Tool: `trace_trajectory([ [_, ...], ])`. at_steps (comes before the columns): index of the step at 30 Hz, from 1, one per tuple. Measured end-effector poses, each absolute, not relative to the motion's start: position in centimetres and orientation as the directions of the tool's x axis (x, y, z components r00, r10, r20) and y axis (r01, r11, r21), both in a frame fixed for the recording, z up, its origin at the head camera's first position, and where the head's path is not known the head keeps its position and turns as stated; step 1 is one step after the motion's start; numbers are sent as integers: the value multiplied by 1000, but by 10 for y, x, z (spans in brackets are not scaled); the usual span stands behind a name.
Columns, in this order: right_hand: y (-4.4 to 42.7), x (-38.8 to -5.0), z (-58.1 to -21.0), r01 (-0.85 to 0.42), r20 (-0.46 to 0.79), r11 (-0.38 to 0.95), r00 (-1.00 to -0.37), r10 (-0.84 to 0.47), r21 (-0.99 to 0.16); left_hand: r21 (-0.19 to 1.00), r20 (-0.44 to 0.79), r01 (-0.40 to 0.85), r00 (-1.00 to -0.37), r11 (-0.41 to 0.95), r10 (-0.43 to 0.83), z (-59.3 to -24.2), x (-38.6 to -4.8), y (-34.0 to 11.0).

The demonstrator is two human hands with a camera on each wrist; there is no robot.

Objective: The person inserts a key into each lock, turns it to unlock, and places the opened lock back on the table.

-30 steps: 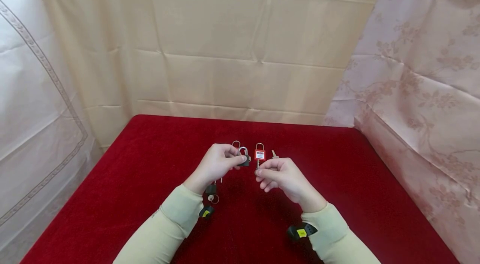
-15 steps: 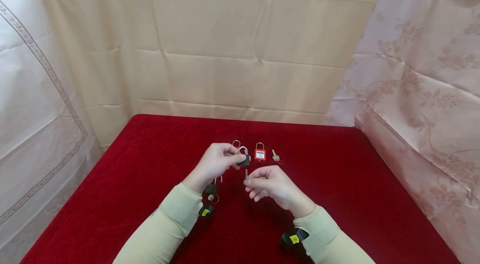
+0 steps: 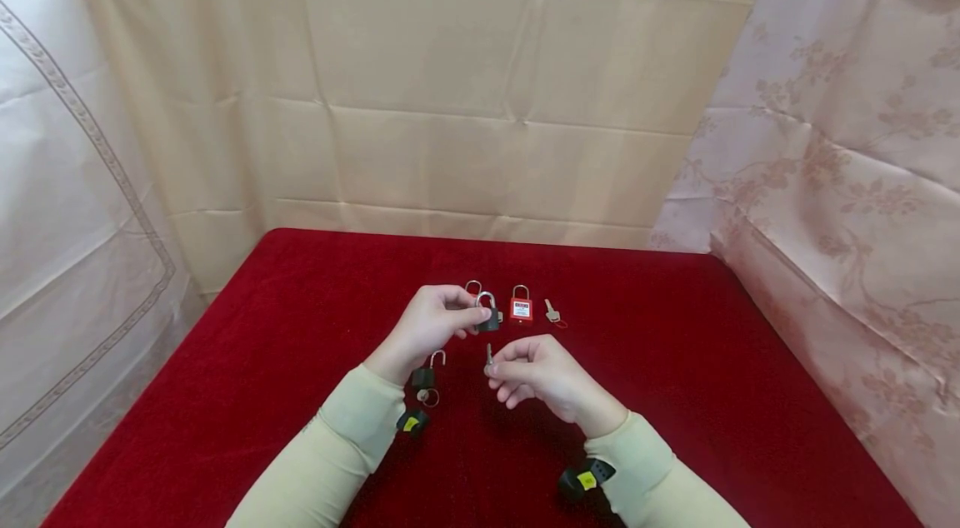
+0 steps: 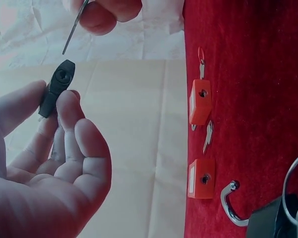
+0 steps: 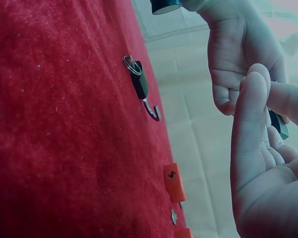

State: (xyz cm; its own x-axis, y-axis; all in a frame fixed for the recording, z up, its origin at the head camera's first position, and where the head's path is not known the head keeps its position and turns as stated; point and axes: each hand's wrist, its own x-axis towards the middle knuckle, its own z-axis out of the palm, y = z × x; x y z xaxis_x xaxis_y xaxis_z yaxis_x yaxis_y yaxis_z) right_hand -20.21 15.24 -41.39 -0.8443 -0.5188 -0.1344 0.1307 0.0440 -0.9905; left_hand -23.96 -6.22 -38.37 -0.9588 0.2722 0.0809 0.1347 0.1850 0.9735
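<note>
My left hand pinches a black padlock between thumb and fingers, shackle pointing up. In the left wrist view the keyhole end of this black padlock faces the other hand. My right hand pinches a small key upright, just below the padlock and apart from it. The key's thin blade points at the keyhole end with a gap between them. From the right wrist, my right hand hides most of the key, and the padlock shows behind its fingers.
Another black padlock with its shackle unlatched and a ringed key lies by my left wrist. Behind the hands lie a red padlock, a second, partly hidden red padlock, and a loose key on the red cloth.
My right hand has moved left and toward me with the key, from in front of the red padlock to below the black one. The left hand has hardly moved.
</note>
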Motion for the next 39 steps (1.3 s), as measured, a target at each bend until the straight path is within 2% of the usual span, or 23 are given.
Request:
trace_trajectory([
  [25, 154, -205, -417, 124, -118, 21, -859, -499, -992, 986, 21, 71, -951, 150, 310, -385, -239, -61],
  [39, 156, -206, -417, 124, -108, -1, -865, -490, -992, 981, 36, 96, -942, 167, 333, -388, -238, -59],
])
